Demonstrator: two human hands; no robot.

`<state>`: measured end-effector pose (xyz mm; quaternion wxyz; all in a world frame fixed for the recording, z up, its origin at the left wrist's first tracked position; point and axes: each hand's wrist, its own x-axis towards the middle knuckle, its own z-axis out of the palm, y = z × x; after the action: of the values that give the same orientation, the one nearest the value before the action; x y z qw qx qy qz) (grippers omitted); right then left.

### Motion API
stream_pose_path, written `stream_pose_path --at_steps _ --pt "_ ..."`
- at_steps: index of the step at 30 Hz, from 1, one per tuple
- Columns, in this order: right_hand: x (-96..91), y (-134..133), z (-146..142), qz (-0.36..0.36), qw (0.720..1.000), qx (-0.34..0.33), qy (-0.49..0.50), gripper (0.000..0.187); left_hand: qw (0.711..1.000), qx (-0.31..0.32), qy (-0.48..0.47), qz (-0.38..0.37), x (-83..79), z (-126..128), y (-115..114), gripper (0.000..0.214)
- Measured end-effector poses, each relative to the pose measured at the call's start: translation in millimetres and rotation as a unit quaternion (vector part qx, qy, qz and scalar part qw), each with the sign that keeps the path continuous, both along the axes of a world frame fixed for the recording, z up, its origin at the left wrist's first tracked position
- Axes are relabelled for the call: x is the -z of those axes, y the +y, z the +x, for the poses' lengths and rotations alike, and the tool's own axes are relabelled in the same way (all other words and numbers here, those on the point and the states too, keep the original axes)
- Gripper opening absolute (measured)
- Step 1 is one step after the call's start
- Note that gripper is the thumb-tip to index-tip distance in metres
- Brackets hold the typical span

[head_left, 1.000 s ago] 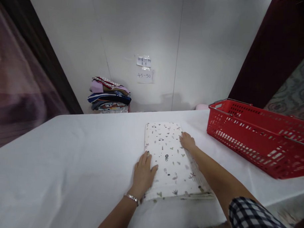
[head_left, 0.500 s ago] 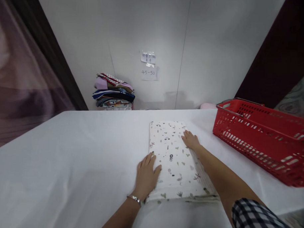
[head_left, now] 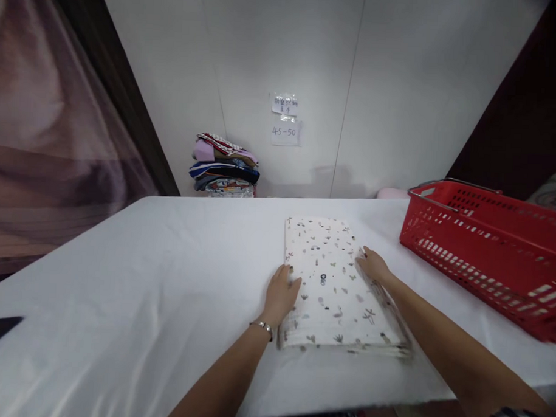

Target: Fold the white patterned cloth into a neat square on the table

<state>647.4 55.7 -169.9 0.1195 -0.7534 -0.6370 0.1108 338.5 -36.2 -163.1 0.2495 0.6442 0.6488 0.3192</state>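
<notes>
Folded cloth (head_left: pixel 323 289) lies on the table (head_left: pixel 203 260) between your hands. It looks light and soft, so its layers may slip; hold it best by both long edges, with support underneath. Your left hand (head_left: pixel 281 298) rests at its left edge, thumb and fingers spread; your right hand (head_left: pixel 374 265) is at the right edge, its grip unclear. The basket (head_left: pixel 495 252) stands at right, its bottom hidden, so its contents cannot be told.
</notes>
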Motion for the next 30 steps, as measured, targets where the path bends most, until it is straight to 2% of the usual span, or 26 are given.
stream_pose_path --at_steps 5,10,14,17,21,25,28,30 --pt "-12.5 -33 5 -0.044 0.999 0.008 0.005 0.070 0.996 -0.026 -0.027 -0.076 -13.5 -1 0 0.059" --pt "-10.1 -79 15 -0.082 0.994 0.024 0.068 0.075 0.991 0.000 -0.059 -0.122 -17.2 -12 -30 0.052" --pt "-2.1 -117 22 -0.067 0.982 0.034 0.171 0.076 0.986 0.020 -0.066 -0.149 -12.5 -18 -55 0.060" --pt "-5.3 -141 23 -0.054 0.961 0.039 0.268 0.078 0.984 0.025 -0.067 -0.161 -5.4 -19 -67 0.068" --pt "-20.9 -167 10 -0.082 0.901 0.036 0.426 0.087 0.984 0.032 -0.094 -0.148 -6.0 -23 -70 0.070" --pt "-26.6 -198 -22 -0.093 0.856 0.019 0.508 0.098 0.984 0.010 -0.135 -0.114 -28.5 -54 -65 0.073" --pt "-19.1 -220 -46 -0.183 0.834 -0.034 0.519 0.109 0.985 -0.046 -0.134 -0.101 -46.1 -96 -61 0.073" --pt "-14.5 -224 -54 -0.225 0.827 -0.075 0.510 0.108 0.981 -0.101 -0.121 -0.111 -52.2 -122 -60 0.072"
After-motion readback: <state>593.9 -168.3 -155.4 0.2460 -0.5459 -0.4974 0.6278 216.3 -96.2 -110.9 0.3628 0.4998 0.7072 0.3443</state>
